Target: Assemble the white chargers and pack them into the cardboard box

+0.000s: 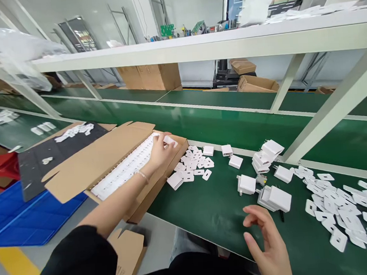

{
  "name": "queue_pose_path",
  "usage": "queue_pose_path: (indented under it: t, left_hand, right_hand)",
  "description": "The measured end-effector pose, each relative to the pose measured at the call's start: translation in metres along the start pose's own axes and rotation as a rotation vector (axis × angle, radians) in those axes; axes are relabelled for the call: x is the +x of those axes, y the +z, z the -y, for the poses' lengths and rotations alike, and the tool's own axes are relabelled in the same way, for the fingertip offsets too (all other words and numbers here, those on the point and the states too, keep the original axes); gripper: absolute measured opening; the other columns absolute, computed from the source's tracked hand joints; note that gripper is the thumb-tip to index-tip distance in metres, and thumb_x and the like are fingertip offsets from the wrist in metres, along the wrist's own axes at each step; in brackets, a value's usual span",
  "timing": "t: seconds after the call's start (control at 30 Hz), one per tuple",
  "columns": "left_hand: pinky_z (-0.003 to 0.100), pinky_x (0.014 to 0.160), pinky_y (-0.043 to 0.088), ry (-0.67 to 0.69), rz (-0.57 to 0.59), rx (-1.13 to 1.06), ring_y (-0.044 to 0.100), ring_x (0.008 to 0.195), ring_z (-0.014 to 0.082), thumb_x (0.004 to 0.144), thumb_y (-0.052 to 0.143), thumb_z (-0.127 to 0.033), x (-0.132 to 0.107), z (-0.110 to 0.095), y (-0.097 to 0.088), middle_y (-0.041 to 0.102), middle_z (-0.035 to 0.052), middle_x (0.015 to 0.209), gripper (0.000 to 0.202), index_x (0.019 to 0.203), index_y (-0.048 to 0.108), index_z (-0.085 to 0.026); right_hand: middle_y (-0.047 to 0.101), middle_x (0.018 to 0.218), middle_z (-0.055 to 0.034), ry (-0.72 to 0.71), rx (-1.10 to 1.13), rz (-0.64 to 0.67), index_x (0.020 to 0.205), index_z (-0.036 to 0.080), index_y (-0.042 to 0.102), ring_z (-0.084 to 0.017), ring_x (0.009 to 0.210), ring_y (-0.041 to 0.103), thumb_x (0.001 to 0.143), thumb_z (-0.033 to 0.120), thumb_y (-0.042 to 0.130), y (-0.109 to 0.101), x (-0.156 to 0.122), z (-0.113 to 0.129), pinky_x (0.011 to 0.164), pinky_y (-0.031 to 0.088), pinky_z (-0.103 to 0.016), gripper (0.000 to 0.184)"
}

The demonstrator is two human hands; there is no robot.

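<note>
The left hand is shown closed about a white plastic adapter at the far end of the corrugated cardboard box, above the packed rows of like pieces. Right of the box, the right hand is held half open and empty, near blocky white chargers on the matte green belt.

Matt cardboard box, glossy plastic chargers

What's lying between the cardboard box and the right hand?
In the head view, a pile of flat white pieces and a white charger on the green belt.
</note>
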State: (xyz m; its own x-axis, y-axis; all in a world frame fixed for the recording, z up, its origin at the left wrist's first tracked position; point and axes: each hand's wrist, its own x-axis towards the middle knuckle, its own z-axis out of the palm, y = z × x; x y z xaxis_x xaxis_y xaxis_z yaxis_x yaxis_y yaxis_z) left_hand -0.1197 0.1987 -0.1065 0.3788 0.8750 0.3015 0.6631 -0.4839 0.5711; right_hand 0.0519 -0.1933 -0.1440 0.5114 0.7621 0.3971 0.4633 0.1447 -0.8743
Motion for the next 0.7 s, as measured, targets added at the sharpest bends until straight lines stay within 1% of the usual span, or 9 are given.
queue_pose_path:
  t: [0.03, 0.1, 0.17, 0.23, 0.33, 0.47, 0.53, 0.6, 0.7]
  left_hand:
    - [0.037, 0.101, 0.05, 0.0, 0.012, 0.074, 0.058, 0.111, 0.0254, 0.098, 0.057, -0.029, 0.017, 0.008, 0.003, 0.049, 0.0141, 0.129, 0.043, 0.139, 0.053, -0.019]
    - [0.041, 0.106, 0.045, -0.001, 0.025, 0.171, 0.054, 0.117, 0.0302, 0.095, 0.06, -0.027, 0.039, 0.019, 0.011, 0.049, 0.0163, 0.127, 0.041, 0.135, 0.059, -0.016]
    - [0.046, 0.109, 0.039, -0.013, 0.022, 0.232, 0.047, 0.123, 0.0363, 0.096, 0.059, -0.029, 0.051, 0.025, 0.019, 0.048, 0.0191, 0.128, 0.039, 0.132, 0.062, -0.014]
    - [0.049, 0.11, 0.035, -0.028, 0.014, 0.294, 0.042, 0.127, 0.0405, 0.099, 0.054, -0.033, 0.057, 0.03, 0.026, 0.049, 0.0216, 0.129, 0.041, 0.134, 0.061, -0.014]
    - [0.05, 0.109, 0.034, -0.043, 0.028, 0.361, 0.041, 0.129, 0.0425, 0.101, 0.051, -0.037, 0.062, 0.036, 0.03, 0.052, 0.0229, 0.13, 0.044, 0.138, 0.06, -0.015]
    - [0.053, 0.107, 0.032, -0.07, 0.059, 0.451, 0.042, 0.128, 0.046, 0.094, 0.059, -0.035, 0.062, 0.042, 0.032, 0.053, 0.0265, 0.133, 0.043, 0.131, 0.065, -0.013]
    - [0.054, 0.107, 0.031, -0.07, 0.059, 0.497, 0.041, 0.131, 0.0471, 0.091, 0.062, -0.032, 0.059, 0.043, 0.031, 0.05, 0.0285, 0.138, 0.043, 0.128, 0.068, -0.011]
    - [0.053, 0.109, 0.031, -0.051, 0.057, 0.535, 0.04, 0.133, 0.0465, 0.09, 0.063, -0.031, 0.055, 0.043, 0.029, 0.047, 0.0285, 0.144, 0.044, 0.128, 0.069, -0.011]
    - [0.054, 0.109, 0.031, -0.026, 0.05, 0.569, 0.04, 0.135, 0.0471, 0.094, 0.055, -0.032, 0.049, 0.038, 0.025, 0.047, 0.0297, 0.146, 0.042, 0.125, 0.071, -0.009]
  right_hand:
    - [0.063, 0.098, -0.0073, 0.005, -0.01, -0.028, 0.13, 0.032, 0.066, -0.023, 0.084, 0.066, 0.104, 0.036, 0.061, -0.004, -0.001, 0.001, 0.073, 0.058, -0.036, 0.027]
    - [0.063, 0.095, -0.007, 0.027, -0.035, -0.073, 0.126, 0.031, 0.068, -0.023, 0.08, 0.066, 0.104, 0.037, 0.061, -0.012, -0.003, 0.002, 0.069, 0.057, -0.035, 0.024]
    - [0.065, 0.094, -0.0075, 0.063, -0.061, -0.113, 0.122, 0.03, 0.07, -0.023, 0.079, 0.066, 0.104, 0.039, 0.061, -0.022, -0.004, 0.001, 0.067, 0.057, -0.035, 0.022]
    - [0.067, 0.099, -0.0094, 0.111, -0.089, -0.168, 0.118, 0.028, 0.072, -0.024, 0.08, 0.067, 0.102, 0.043, 0.063, -0.034, -0.006, -0.001, 0.066, 0.058, -0.034, 0.024]
    - [0.07, 0.109, -0.0126, 0.234, -0.145, -0.292, 0.109, 0.024, 0.074, -0.025, 0.081, 0.069, 0.097, 0.052, 0.067, -0.053, -0.011, -0.005, 0.064, 0.059, -0.035, 0.031]
    - [0.074, 0.106, -0.0137, 0.42, -0.182, -0.477, 0.104, 0.022, 0.074, -0.028, 0.082, 0.07, 0.092, 0.06, 0.069, -0.067, -0.016, -0.006, 0.061, 0.057, -0.035, 0.04]
    - [0.074, 0.106, -0.0137, 0.442, -0.2, -0.54, 0.103, 0.022, 0.074, -0.029, 0.082, 0.07, 0.091, 0.061, 0.07, -0.072, -0.015, -0.005, 0.061, 0.056, -0.036, 0.041]
    - [0.074, 0.108, -0.0137, 0.432, -0.265, -0.569, 0.105, 0.022, 0.074, -0.029, 0.084, 0.069, 0.091, 0.06, 0.069, -0.079, -0.011, -0.006, 0.066, 0.056, -0.038, 0.04]
    - [0.073, 0.111, -0.0164, 0.351, -0.54, -0.553, 0.109, 0.021, 0.074, -0.034, 0.093, 0.069, 0.094, 0.057, 0.059, -0.097, -0.003, -0.021, 0.079, 0.056, -0.047, 0.042]
